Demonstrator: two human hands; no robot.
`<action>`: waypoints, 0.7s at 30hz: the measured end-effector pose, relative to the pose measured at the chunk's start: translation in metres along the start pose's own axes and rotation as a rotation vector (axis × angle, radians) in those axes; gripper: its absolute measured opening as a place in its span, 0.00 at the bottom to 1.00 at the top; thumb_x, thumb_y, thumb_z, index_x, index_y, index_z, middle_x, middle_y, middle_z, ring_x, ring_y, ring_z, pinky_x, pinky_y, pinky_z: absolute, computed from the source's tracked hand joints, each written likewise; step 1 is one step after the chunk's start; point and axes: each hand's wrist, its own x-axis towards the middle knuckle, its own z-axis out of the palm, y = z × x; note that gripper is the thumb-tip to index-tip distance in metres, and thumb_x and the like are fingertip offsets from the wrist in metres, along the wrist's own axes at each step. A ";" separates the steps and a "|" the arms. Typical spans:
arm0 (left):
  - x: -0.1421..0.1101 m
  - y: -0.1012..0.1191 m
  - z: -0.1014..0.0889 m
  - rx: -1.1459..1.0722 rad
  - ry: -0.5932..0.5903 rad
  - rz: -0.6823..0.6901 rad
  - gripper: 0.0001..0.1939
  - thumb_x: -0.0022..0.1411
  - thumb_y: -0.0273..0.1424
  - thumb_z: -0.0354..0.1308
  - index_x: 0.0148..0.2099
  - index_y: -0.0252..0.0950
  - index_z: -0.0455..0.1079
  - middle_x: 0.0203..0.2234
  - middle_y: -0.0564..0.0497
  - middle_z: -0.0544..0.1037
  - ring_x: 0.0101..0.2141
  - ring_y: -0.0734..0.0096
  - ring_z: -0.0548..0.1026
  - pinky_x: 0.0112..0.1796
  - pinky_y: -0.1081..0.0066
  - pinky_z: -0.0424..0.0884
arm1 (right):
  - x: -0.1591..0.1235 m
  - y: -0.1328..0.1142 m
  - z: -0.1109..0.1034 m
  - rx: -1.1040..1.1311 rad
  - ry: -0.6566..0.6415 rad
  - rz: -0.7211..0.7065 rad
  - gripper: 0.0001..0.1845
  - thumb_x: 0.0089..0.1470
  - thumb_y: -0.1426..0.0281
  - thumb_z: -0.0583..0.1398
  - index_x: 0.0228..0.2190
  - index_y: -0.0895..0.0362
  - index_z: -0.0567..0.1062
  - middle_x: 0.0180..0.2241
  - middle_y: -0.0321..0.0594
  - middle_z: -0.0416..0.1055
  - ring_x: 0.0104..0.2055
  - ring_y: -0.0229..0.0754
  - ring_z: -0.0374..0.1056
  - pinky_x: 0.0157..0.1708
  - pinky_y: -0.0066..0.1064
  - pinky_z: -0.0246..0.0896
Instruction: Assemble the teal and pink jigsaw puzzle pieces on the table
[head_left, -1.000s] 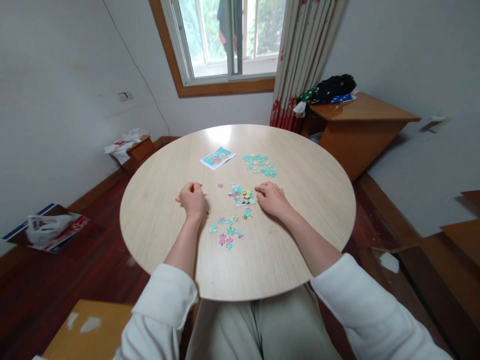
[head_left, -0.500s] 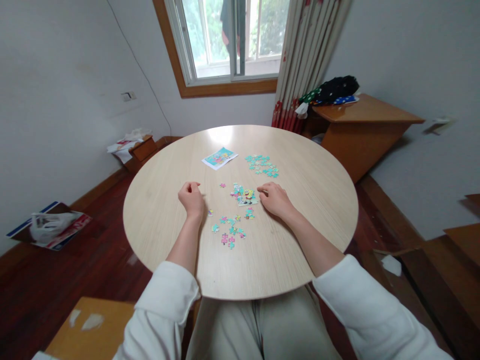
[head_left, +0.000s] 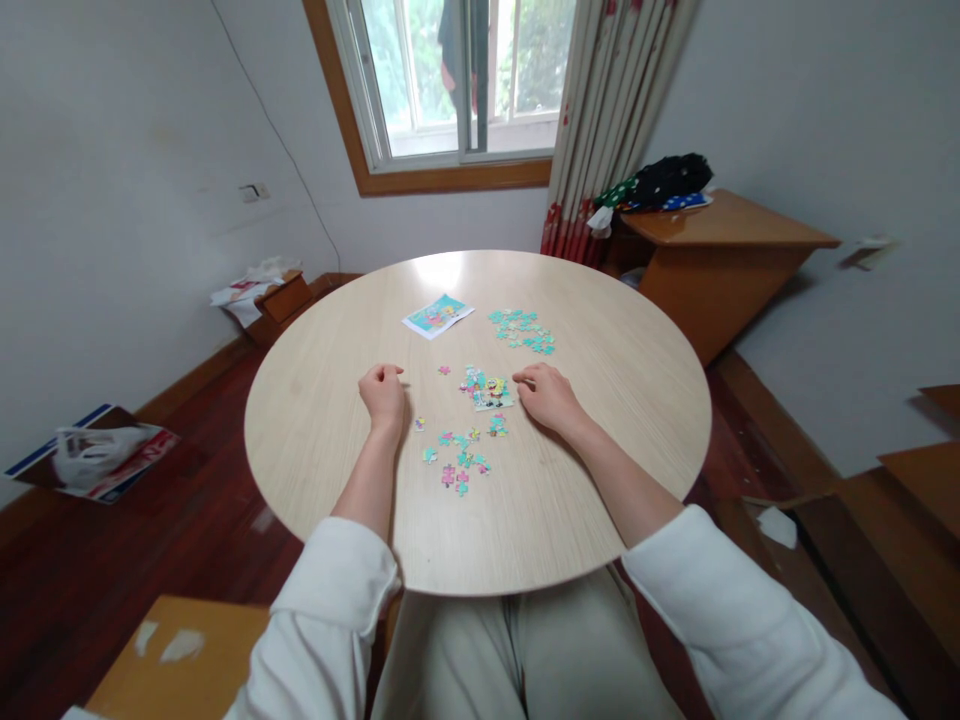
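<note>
A partly joined jigsaw puzzle (head_left: 493, 392) with a yellow cartoon figure lies flat near the middle of the table. My right hand (head_left: 547, 393) rests just right of it, its index finger stretched toward the puzzle's edge and the other fingers loosely bent; no piece shows in it. Left of the puzzle, my left hand (head_left: 383, 397) lies on the tabletop, curled into a loose fist with nothing visible in it. Between that hand and the puzzle sits a single pink piece (head_left: 444, 370). Several loose pink and teal pieces (head_left: 463, 460) are scattered nearer to me.
The round pale wooden table (head_left: 315, 420) carries a printed picture sheet (head_left: 439, 316) at the back. Mostly teal puzzle pieces (head_left: 521, 330) are spread to its right. Beyond stand a brown desk (head_left: 742, 225) with dark cloth on it, a curtain (head_left: 600, 110) and a window.
My left hand has turned slightly, and a small piece beside its wrist shows more fully. The right hand keeps its place by the puzzle. The whole view has shifted a little.
</note>
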 end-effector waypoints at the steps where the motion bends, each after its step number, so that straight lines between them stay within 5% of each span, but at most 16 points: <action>1: 0.000 -0.001 0.000 0.025 -0.028 0.006 0.10 0.47 0.27 0.48 0.21 0.36 0.68 0.15 0.55 0.66 0.23 0.73 0.67 0.25 0.73 0.60 | 0.000 0.000 0.001 0.010 0.007 0.000 0.16 0.54 0.74 0.54 0.40 0.56 0.79 0.47 0.45 0.73 0.51 0.45 0.65 0.53 0.37 0.57; 6: 0.002 -0.003 0.002 0.147 -0.197 0.030 0.10 0.48 0.28 0.47 0.23 0.36 0.69 0.18 0.52 0.71 0.25 0.69 0.70 0.26 0.72 0.61 | 0.003 0.001 0.008 0.113 0.043 0.012 0.16 0.53 0.74 0.54 0.40 0.56 0.79 0.46 0.44 0.74 0.50 0.43 0.67 0.52 0.37 0.58; 21: 0.009 0.000 0.011 0.376 -0.323 0.107 0.11 0.50 0.29 0.47 0.24 0.36 0.71 0.22 0.49 0.75 0.27 0.67 0.71 0.29 0.70 0.61 | 0.037 0.001 0.025 0.608 0.202 0.025 0.13 0.48 0.75 0.56 0.34 0.61 0.80 0.40 0.46 0.77 0.46 0.41 0.71 0.50 0.34 0.61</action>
